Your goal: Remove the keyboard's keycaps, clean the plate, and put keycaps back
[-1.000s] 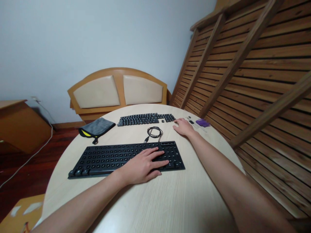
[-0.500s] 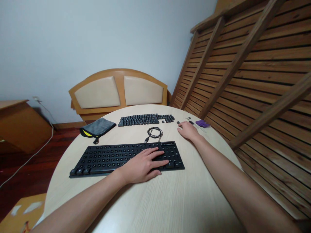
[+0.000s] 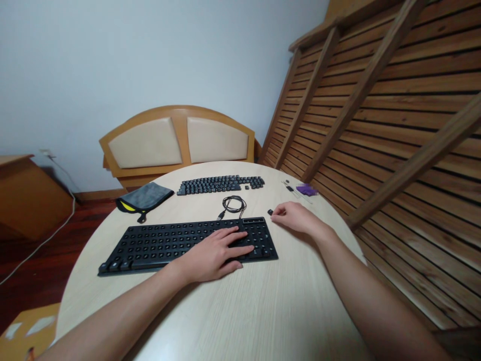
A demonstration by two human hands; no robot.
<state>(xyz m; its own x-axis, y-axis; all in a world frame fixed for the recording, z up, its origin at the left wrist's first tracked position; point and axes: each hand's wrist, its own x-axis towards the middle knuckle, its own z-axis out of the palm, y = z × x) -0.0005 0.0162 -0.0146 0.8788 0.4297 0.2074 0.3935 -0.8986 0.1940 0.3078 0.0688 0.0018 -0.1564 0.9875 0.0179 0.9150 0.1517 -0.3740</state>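
A black keyboard (image 3: 150,245) lies on the round table, most of its keycaps off and the switch stems bare. My left hand (image 3: 212,253) rests flat with spread fingers over its right part, hiding some of the number pad. To the right of the keyboard, my right hand (image 3: 293,216) pinches a small black keycap (image 3: 270,212) between thumb and fingertips. Behind the keyboard, loose keycaps (image 3: 210,185) stand in rows, with a single keycap (image 3: 247,187) a little in front of them. The coiled USB cable (image 3: 233,203) lies between these rows and the keyboard.
A grey cloth with yellow lining (image 3: 146,198) lies at the table's left. Small tools (image 3: 291,189) and a purple item (image 3: 307,189) sit at the back right. Wooden slats (image 3: 368,135) lean close along the right side; a headboard (image 3: 180,138) stands behind.
My right hand has come back from the far right of the table toward the keyboard's right edge, carrying the keycap. My left hand stays on the keyboard. The view has shifted slightly.
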